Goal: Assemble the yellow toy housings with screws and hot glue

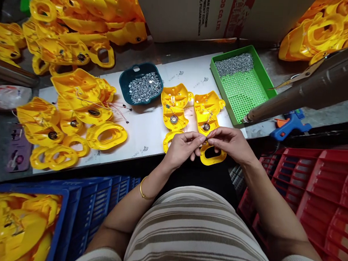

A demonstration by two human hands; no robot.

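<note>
My left hand (187,145) and my right hand (229,144) meet with pinched fingertips over the lower part of a yellow plastic shell (206,103). Something tiny and dark sits between the fingertips, too small to name. This shell carries a round metal part, thin wires and a ring-shaped handle at its near end. Left of it lies a similar yellow shell (175,104) with a round speaker-like part and wires; my left hand covers part of its handle. Both shells rest hollow side up on a white sheet (139,133).
A dark teal bin (124,83) of small metal parts and a green tray (244,91) of screws stand behind the shells. More yellow shells (78,93) pile up at left. A brown tool arm (304,81) and blue glue gun (291,125) are at right. Red crates (312,181) and blue crates (100,204) flank me.
</note>
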